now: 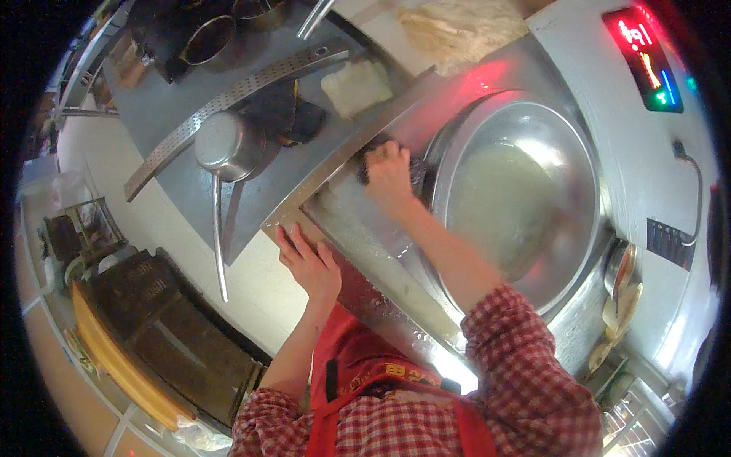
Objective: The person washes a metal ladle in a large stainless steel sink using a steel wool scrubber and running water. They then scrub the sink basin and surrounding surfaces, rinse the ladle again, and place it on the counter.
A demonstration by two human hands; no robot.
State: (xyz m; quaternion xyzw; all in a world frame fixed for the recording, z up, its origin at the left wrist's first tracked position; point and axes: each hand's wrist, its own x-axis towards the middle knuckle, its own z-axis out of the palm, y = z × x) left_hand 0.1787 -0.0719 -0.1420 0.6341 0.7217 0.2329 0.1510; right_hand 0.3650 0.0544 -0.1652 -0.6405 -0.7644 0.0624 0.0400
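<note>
My right hand [390, 176] presses on a dark scouring pad [365, 165], mostly covered by its fingers, at the far left part of a wet metal stove top [365, 228]. Right beside that forearm sits a large round metal wok [514, 200] with cloudy liquid in its bottom. My left hand [311, 265] rests with spread fingers on the near left corner of the stove's metal rim [291, 220] and holds nothing.
Left of the stove, a grey table bears a long-handled metal saucepan [225, 145], a perforated metal strip [228, 97], a folded pale cloth [357, 89] and dark pots [211, 40]. A lit control display [642, 57] is on the right panel. A dark slatted unit [165, 331] stands lower left.
</note>
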